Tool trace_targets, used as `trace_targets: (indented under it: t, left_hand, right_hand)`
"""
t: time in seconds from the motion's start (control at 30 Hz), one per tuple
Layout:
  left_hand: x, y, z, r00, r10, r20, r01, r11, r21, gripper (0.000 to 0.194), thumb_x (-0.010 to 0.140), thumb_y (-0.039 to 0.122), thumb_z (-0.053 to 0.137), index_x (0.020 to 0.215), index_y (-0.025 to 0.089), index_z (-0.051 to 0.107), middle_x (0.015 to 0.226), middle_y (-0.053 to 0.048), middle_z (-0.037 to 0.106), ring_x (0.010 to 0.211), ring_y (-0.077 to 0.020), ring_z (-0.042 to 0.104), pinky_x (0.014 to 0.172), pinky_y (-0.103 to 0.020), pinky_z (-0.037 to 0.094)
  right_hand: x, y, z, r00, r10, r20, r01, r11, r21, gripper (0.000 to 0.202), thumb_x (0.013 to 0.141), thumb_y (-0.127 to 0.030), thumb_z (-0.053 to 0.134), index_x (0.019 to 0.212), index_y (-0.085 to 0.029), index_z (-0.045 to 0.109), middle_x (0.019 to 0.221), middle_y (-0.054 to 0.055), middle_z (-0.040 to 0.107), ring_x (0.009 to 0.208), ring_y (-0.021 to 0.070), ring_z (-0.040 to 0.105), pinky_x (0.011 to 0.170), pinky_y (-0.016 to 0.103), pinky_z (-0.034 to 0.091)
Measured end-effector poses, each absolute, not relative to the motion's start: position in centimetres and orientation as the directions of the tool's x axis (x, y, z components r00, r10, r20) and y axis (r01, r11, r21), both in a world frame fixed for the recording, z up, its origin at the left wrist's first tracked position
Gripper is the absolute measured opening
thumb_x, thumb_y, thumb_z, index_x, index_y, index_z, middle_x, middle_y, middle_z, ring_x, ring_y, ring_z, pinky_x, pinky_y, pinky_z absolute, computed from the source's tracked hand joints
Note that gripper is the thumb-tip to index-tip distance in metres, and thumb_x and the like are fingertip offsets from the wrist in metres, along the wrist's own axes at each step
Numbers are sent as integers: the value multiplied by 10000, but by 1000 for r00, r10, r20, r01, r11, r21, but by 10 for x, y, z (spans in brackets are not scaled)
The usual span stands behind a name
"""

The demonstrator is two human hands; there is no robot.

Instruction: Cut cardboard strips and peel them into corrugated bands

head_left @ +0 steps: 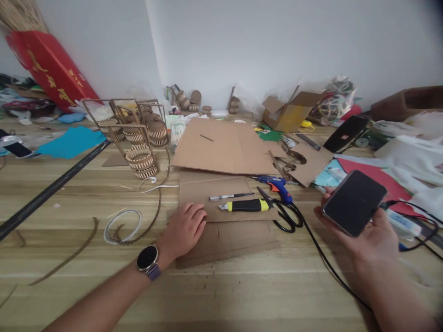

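Note:
My right hand (374, 240) is closed around a smartphone (355, 203), its dark screen facing up, held above the table at the right. My left hand (185, 228), with a watch (147, 259) on the wrist, rests palm down on the left edge of stacked cardboard sheets (231, 237). Its fingers lie loosely, slightly bent, and nothing shows in them. Just right of those fingers lie a yellow and black utility knife (245, 205) and a pen (230, 197). Black-handled scissors (289, 216) and a blue glue gun (277, 184) sit between my two hands.
Small woven baskets (141, 160) with tall handles stand at the left. Behind the tools lies a large cardboard sheet (221, 147). A black cable (323, 258) crosses the table near my right arm. A power strip (403, 223) and an open cardboard box (290, 113) are farther right.

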State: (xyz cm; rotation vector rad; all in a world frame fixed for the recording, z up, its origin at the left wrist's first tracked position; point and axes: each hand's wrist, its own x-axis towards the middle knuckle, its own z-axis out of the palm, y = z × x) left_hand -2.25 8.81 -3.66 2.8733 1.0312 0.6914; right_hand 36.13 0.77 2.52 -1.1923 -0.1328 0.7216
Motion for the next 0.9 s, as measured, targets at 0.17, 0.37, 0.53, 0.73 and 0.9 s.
trace_targets:
  t: [0.17,0.37,0.53,0.73,0.9]
  left_hand:
    - [-23,89,-39,688,592,419,596,-791,138,172,992,179,452,1048,138,609,1167,-133,643,1074,-283,566,933,-473,526]
    - [-25,90,-42,690,578,436,594,-796,116,163,991,191,463,1059,151,605,1165,-120,643,1074,-279,566,934,-461,525]
    - [-26,91,-46,688,571,448,582,-803,129,171,1003,206,444,1068,149,592,1170,-120,633,1079,-277,557,937,-468,516]
    - [-30,94,-51,694,557,456,575,-810,115,215,1023,262,417,1092,160,593,1188,-121,633,1101,-284,550,943,-475,504]
    - [-33,95,-50,701,546,459,575,-813,91,256,1028,287,395,1080,159,611,1177,-129,646,1084,-283,563,929,-467,507]
  right_hand:
    - [364,8,20,710,661,-241,-429,136,-893,488,951,-547,354,1022,-325,783,1413,92,620,1217,269,630,984,481,482]
    - [382,15,17,590,736,-332,-451,-41,-892,429,965,-525,406,1010,-308,774,1413,103,617,1104,272,689,895,460,513]
    - [395,22,13,494,746,-447,-440,-229,-868,672,1011,-583,185,922,-224,747,1063,174,765,938,275,738,871,463,515]
    - [411,30,12,419,745,-519,-341,-401,-850,731,1016,-562,90,1019,-175,710,898,173,780,830,286,753,854,448,539]
    - [417,36,6,386,768,-511,-266,-438,-859,765,990,-602,39,1213,-188,643,908,148,788,838,290,757,859,470,556]
